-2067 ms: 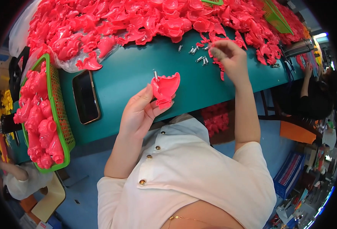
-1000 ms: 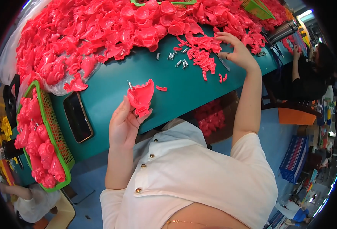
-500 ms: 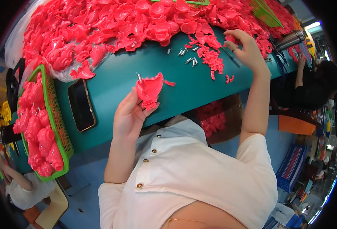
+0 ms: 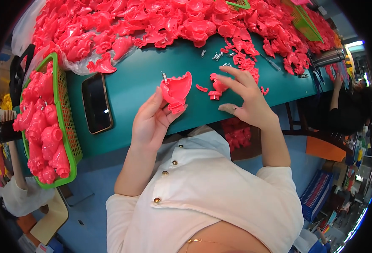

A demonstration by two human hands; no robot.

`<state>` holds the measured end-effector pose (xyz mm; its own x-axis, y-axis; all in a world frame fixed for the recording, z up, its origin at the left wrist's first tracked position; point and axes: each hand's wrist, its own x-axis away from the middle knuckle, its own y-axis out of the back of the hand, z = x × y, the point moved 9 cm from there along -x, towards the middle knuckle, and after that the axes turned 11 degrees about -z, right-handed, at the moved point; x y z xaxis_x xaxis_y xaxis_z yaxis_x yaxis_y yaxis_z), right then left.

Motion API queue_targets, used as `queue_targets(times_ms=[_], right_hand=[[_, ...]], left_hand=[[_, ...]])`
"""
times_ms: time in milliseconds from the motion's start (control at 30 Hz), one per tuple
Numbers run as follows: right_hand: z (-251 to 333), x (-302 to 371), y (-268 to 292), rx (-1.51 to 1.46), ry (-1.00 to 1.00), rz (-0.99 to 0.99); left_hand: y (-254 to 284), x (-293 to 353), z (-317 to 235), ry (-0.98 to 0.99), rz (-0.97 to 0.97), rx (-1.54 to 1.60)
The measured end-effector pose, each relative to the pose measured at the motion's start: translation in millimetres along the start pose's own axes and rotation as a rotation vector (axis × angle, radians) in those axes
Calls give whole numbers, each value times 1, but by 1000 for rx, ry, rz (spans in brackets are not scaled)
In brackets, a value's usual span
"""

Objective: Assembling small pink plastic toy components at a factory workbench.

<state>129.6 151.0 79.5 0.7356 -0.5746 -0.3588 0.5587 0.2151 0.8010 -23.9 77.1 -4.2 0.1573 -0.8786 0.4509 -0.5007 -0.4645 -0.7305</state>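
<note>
My left hand point(image 4: 149, 122) holds a hollow pink plastic shell half point(image 4: 179, 89) with its inside facing up. A small metal spring point(image 4: 165, 77) stands at the shell's left edge, just above my thumb. To the right, my right hand point(image 4: 253, 100) is open, its fingers spread and the thumb apart. Beside its fingertips is a smaller pink plastic piece point(image 4: 216, 87) with a round collar; whether the fingers touch it cannot be made out. A thin pink sliver point(image 4: 201, 88) lies on the green table point(image 4: 148, 67) between the two hands.
Pink shells point(image 4: 152, 25) are heaped along the far side. Loose springs point(image 4: 217, 55), small pink pieces point(image 4: 247, 65) and a screwdriver-like tool point(image 4: 272, 63) lie before them. A phone point(image 4: 96, 103) and a green basket point(image 4: 64, 109) of pink parts are at left. Other people work at both sides.
My right hand has come left and nearer from the small-piece pile, and its fingers have spread. The collared pink piece now shows beside it. My left hand keeps the shell; the view has shifted slightly.
</note>
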Motion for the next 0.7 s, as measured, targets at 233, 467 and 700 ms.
queue_targets(times_ms=[233, 467, 700], right_hand=[[-13, 16, -13, 148, -103, -167], [-14, 9, -5, -848, -307, -380], [-1, -3, -18, -899, -80, -334]], left_hand=[[-9, -3, 3, -19, 7, -97], [-16, 1, 6, -2, 40, -159], [-22, -1, 3, -58, -2, -211]])
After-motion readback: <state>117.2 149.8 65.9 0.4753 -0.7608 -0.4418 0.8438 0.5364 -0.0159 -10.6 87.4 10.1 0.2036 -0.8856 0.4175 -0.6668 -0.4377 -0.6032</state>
